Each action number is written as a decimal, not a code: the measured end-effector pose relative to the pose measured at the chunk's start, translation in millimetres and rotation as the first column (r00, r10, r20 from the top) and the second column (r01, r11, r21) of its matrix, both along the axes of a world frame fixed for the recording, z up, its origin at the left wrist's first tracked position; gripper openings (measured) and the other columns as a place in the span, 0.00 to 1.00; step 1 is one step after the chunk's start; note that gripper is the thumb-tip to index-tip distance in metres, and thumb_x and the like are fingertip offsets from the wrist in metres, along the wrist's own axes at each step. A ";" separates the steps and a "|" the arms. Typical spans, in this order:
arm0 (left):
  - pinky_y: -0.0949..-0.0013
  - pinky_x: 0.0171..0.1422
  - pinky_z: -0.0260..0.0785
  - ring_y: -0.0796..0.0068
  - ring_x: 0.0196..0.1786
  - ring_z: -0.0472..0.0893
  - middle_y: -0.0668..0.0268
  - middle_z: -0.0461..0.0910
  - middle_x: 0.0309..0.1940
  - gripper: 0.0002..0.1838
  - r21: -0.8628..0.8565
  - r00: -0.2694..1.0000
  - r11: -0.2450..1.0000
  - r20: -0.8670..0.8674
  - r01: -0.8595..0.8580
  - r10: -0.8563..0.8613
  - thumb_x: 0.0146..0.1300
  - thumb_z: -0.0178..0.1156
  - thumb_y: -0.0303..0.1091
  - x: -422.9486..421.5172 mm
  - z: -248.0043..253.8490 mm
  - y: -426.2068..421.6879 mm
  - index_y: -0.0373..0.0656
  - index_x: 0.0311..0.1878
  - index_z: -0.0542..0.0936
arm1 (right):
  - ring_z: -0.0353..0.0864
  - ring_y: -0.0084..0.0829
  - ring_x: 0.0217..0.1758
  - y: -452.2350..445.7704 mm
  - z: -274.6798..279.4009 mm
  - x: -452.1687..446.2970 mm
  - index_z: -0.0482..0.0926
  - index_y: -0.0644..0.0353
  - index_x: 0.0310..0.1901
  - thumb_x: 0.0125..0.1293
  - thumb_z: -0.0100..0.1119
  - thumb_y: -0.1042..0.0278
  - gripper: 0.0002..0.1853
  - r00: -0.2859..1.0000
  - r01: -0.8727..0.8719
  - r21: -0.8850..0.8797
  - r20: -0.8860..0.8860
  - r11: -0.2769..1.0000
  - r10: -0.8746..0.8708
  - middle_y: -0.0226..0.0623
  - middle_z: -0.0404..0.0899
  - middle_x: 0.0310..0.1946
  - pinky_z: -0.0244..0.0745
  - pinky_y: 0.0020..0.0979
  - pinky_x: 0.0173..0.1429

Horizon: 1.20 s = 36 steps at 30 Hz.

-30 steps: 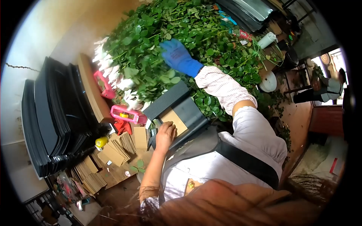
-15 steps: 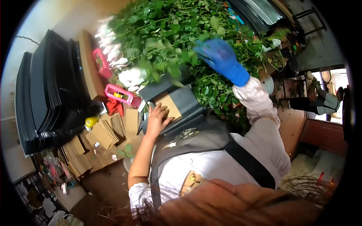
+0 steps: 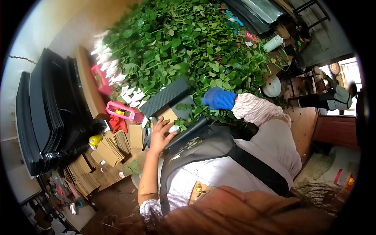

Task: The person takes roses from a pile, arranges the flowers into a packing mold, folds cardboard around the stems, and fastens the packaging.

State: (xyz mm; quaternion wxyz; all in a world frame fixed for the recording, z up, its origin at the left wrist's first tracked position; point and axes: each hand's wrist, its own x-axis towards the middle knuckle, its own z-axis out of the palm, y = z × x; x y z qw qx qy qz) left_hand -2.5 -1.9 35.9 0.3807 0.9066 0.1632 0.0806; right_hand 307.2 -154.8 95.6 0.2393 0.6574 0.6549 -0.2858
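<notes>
My left hand (image 3: 160, 135) is bare, its fingers apart over the lower edge of a cardboard piece (image 3: 167, 113) on a dark sheet. Beside its fingertips is a small whitish bloom (image 3: 174, 128). My right hand (image 3: 219, 98), in a blue glove, is closed around a green leafy stem (image 3: 186, 106) that lies across the dark sheet (image 3: 182, 112). A ridged grey strip (image 3: 164, 96) sits above the cardboard. Behind both hands spreads a big heap of leafy stems (image 3: 188, 47), with white-wrapped heads (image 3: 105, 58) along its left side.
Tall stacks of black sheets (image 3: 47, 113) stand at the left. Pink tape dispensers (image 3: 124, 111), a yellow roll (image 3: 95, 140) and cardboard pieces (image 3: 111, 149) lie nearer. A white bottle (image 3: 273, 43) and a round white container (image 3: 272, 86) are at the right. Another person (image 3: 338, 98) stands far right.
My gloved right hand has come down from the heap to the dark sheet, bringing a leafy stem with it. My left hand stays by the cardboard, its fingers now more spread.
</notes>
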 end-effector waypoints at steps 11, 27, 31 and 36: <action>0.36 0.77 0.47 0.48 0.72 0.66 0.58 0.77 0.59 0.16 0.017 0.997 0.998 -0.031 0.065 -0.064 0.56 0.73 0.45 1.4 3.8 1.0 0.50 0.45 0.89 | 0.82 0.38 0.52 186.1 13.7 13.0 0.78 0.48 0.57 0.66 0.59 0.59 0.18 0.986 -0.136 0.945 0.158 0.296 -0.051 0.35 0.82 0.47 0.74 0.41 0.57; 0.40 0.82 0.43 0.54 0.69 0.73 0.59 0.79 0.62 0.50 -0.143 0.984 0.980 0.091 -0.141 0.154 0.41 0.82 0.46 -2.7 -14.6 -3.5 0.46 0.70 0.71 | 0.85 0.40 0.43 -12.8 29.9 23.2 0.82 0.36 0.57 0.64 0.60 0.69 0.20 0.997 0.008 0.282 -0.075 0.959 0.013 0.32 0.84 0.42 0.80 0.41 0.44; 0.38 0.81 0.42 0.55 0.71 0.71 0.66 0.83 0.57 0.35 0.039 0.997 0.999 0.082 0.004 -0.007 0.45 0.80 0.45 -2.5 -16.1 0.1 0.51 0.60 0.82 | 0.85 0.41 0.45 -16.0 -26.6 11.7 0.81 0.35 0.58 0.62 0.62 0.63 0.21 0.999 0.017 0.118 -0.053 0.993 -0.010 0.36 0.84 0.42 0.80 0.43 0.50; 0.38 0.80 0.44 0.54 0.70 0.71 0.68 0.85 0.51 0.23 0.017 0.998 1.000 0.056 -0.019 0.018 0.50 0.77 0.44 3.4 3.7 -0.9 0.52 0.51 0.86 | 0.86 0.40 0.45 70.5 62.1 22.2 0.82 0.51 0.49 0.64 0.58 0.62 0.13 0.986 0.164 0.372 -0.055 0.914 -0.155 0.39 0.85 0.42 0.80 0.41 0.50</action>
